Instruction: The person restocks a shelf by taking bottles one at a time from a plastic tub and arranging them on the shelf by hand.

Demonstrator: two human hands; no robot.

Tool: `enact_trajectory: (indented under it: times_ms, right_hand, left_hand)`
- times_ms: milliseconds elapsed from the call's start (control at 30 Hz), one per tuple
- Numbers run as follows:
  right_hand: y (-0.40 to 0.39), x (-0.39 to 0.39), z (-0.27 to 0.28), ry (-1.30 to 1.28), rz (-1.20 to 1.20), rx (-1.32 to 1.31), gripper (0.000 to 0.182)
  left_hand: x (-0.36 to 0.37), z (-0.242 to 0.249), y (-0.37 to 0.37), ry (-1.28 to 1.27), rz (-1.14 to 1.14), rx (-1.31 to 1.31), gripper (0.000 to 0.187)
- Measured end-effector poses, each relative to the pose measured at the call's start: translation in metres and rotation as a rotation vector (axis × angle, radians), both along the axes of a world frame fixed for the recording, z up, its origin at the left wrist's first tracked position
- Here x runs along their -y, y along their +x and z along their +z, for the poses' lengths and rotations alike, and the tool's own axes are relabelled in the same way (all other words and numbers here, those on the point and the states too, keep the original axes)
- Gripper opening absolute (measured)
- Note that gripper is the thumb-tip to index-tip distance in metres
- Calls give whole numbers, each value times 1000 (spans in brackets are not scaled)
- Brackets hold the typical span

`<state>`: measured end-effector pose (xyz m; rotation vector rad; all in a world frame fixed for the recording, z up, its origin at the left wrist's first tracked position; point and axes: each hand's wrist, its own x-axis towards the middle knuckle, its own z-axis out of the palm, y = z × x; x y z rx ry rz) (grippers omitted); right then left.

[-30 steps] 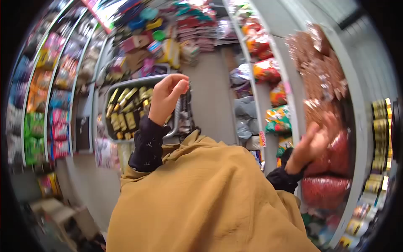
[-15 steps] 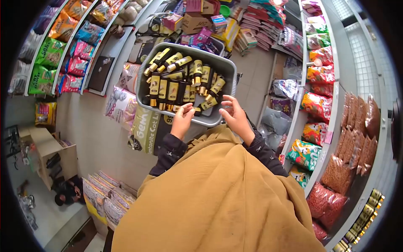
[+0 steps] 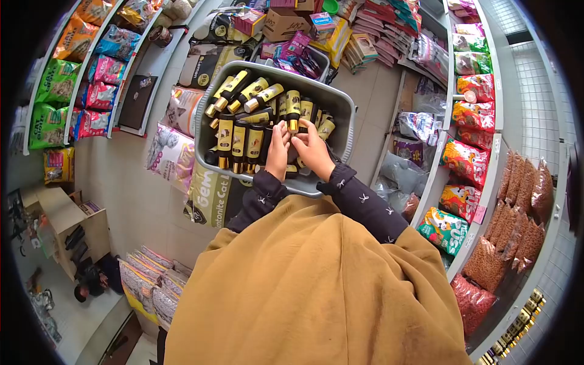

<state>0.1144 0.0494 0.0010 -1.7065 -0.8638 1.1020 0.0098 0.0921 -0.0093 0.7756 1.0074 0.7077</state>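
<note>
A grey plastic tub (image 3: 348, 115) holds several black bottles with yellow-gold labels and gold caps. One bottle (image 3: 293, 104) stands up out of the heap, cap end toward me. The fingers of my right hand (image 3: 313, 152) close on it at the gold cap. My left hand (image 3: 278, 153) is just left of that cap, fingers stretched out and fingertips right beside it. More bottles (image 3: 238, 139) lie close to the left of my left hand. Both of my wrists are over the tub's near rim.
Cat litter bags (image 3: 210, 191) lie on the floor left of the tub. Beyond it are a cardboard box (image 3: 285, 24) and stacked packets (image 3: 386, 36). Shelves of pet food bags (image 3: 465, 161) line the right. A person (image 3: 97, 280) is at the lower left near a desk.
Both hands have moved over the tub, the right one leftward from its rim to a bottle. That bottle is now between my right fingers. The view has shifted slightly.
</note>
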Motion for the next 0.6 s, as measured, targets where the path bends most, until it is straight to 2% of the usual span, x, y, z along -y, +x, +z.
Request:
enact_trajectory:
  times_ms: [200,300,467,567,600]
  right_hand:
    - [-6,-16,-24,-9,-86,62,52]
    - [-6,-27,-37,-109,-239,-23,47]
    - [2,-17,-21,-176,-287,-18,38]
    - [26,6,7,-62,-281,-299,31]
    - [34,17,22,-51,-287,-284,31]
  left_hand:
    - [-7,-11,-6,-30,-90,-21,71]
    - [-15,1,-12,-34,-127,-15,70]
    - [-13,6,-15,-40,-181,-26,66]
    - [-12,18,0,-122,26,-26,60]
    - [-12,23,4,-114,18,-10,60]
